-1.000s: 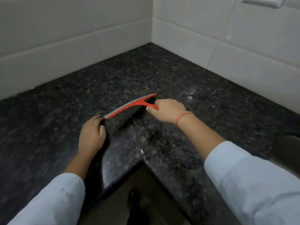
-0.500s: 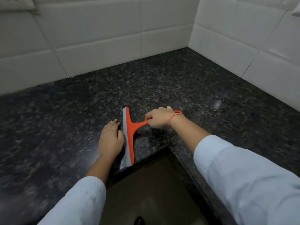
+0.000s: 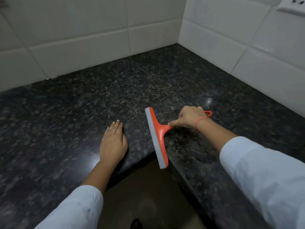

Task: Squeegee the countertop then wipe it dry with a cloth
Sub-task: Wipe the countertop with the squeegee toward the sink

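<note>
An orange squeegee (image 3: 158,134) with a grey rubber blade lies across the inner corner of the dark speckled granite countertop (image 3: 115,90). Its near end sticks out past the counter's front edge. My right hand (image 3: 189,117) is shut on the squeegee's handle, whose orange loop end shows behind the hand. My left hand (image 3: 113,143) rests flat on the countertop, fingers together, a short way left of the blade and apart from it. No cloth is in view.
White tiled walls (image 3: 82,30) close the counter at the back and on the right. A wall socket plate (image 3: 292,5) sits at the top right. Below the counter's inner corner the brown floor (image 3: 145,195) shows, with a dark shoe tip (image 3: 136,223).
The squeegee has moved right and away from my left hand, which it lay next to half a second ago. My left hand stays flat on the counter. The camera has turned.
</note>
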